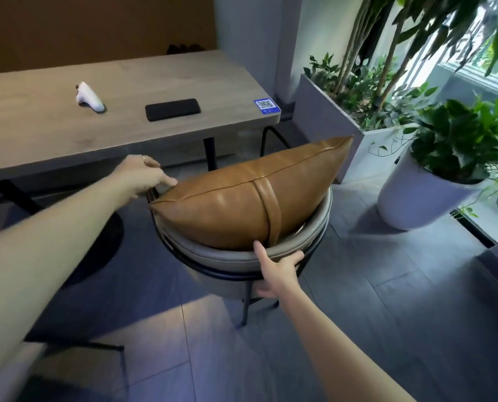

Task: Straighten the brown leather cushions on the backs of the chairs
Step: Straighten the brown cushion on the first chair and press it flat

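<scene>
A brown leather cushion [242,204] with a strap around its middle lies tilted inside the curved grey backrest of a chair [230,256]; its right corner sticks up above the rim. My left hand [143,175] is at the left end of the backrest, curled over the black frame, with its fingertips touching the cushion's left corner. My right hand [279,271] grips the near rim of the backrest. Its thumb points up against the cushion beside the strap and its fingers wrap the outside.
A wooden table [68,134] stands just beyond the chair, carrying a white controller [89,97], a black phone [172,109] and a QR-code sign [266,105]. A grey planter box [329,117] and a white plant pot [416,198] stand at the right. Another chair [68,358] is at lower left.
</scene>
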`<state>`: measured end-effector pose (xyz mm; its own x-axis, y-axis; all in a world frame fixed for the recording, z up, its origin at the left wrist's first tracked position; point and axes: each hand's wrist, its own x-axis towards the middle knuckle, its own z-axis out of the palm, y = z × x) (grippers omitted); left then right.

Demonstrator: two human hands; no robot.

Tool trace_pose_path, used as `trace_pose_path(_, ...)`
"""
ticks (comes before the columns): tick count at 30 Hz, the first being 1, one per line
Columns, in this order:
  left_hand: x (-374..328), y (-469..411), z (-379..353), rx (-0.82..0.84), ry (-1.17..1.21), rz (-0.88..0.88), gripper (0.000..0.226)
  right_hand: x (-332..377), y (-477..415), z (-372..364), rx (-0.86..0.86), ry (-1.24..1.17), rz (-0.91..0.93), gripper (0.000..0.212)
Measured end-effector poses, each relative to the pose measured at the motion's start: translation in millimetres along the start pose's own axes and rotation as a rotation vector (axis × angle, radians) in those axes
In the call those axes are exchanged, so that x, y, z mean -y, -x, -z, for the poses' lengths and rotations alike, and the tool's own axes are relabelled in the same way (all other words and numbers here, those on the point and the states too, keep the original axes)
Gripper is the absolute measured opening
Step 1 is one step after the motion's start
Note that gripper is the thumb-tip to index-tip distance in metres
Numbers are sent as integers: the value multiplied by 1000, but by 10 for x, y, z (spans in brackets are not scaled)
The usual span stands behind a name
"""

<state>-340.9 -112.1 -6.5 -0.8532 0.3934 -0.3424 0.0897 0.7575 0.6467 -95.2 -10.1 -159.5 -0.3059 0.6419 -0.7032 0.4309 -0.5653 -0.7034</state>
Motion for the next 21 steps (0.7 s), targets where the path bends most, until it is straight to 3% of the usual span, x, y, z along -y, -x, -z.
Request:
trace_pose_path(3,-348,199,-178,-124,-122,-161,59,1,-30,277,86,195,34,122)
trace_pose_path(5,-558,453,-495,-135,-199,-311,66,76,-140,539,57,272,65,103)
trace_pose_path(7,-756,690,-855,-127,-342,-453,77,279,-203,789,12,202,60,75)
trace_pose_path(10,-957,892,-1380,-115,-539,-483,103,546,-447,1113,5,131,55,56)
trace_pose_path(13,-902,1046,-1952,-64,-786,-485,126,753,-649,1304,31,192,42,66)
trace_pose_path(16,-737,1085,-2361,-93,-1039,-503,135,931,-867,1413,57,233,51,85)
trace_pose_path(19,-738,957,-2457,-146,-1072,-498,138,1057,-1054,1437,94,271,63,93)
trace_pose_path(21,-745,908,-2463,-140,-1082,-505,138,1091,-1088,1375,127,259,48,83)
